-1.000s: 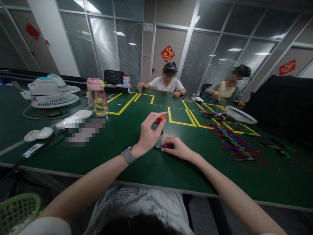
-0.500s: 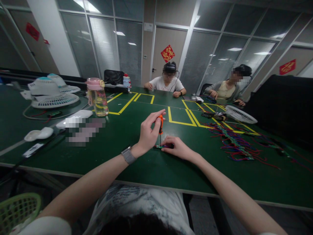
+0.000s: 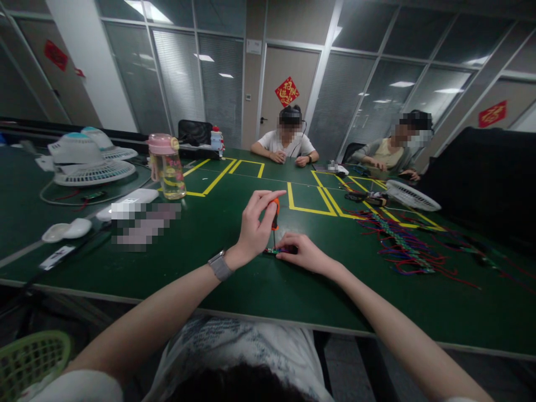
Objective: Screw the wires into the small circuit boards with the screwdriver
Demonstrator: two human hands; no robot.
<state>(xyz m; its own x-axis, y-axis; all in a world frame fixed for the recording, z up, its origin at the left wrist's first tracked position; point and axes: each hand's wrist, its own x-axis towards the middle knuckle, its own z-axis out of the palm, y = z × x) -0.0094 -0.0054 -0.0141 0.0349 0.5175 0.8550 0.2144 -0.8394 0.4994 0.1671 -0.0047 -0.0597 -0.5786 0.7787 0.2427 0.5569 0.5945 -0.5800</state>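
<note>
My left hand (image 3: 255, 229) grips a small orange-handled screwdriver (image 3: 274, 215) held upright, its thin shaft pointing down onto a small green circuit board (image 3: 272, 252) on the green table (image 3: 259, 285). My right hand (image 3: 302, 252) presses the right end of that board flat against the table with its fingertips. A grey watch sits on my left wrist. Part of the board is hidden under my right fingers.
A pile of red, blue and green wired parts (image 3: 402, 245) lies to the right. A pink-lidded bottle (image 3: 166, 165), white fans (image 3: 86, 159) and white devices (image 3: 67, 229) stand at the left. Two people sit at the far side. A green basket (image 3: 29, 357) is at the lower left.
My left fingers have shifted on the screwdriver handle, which has turned slightly in place. My right hand stays on the board. The people opposite have moved their hands.
</note>
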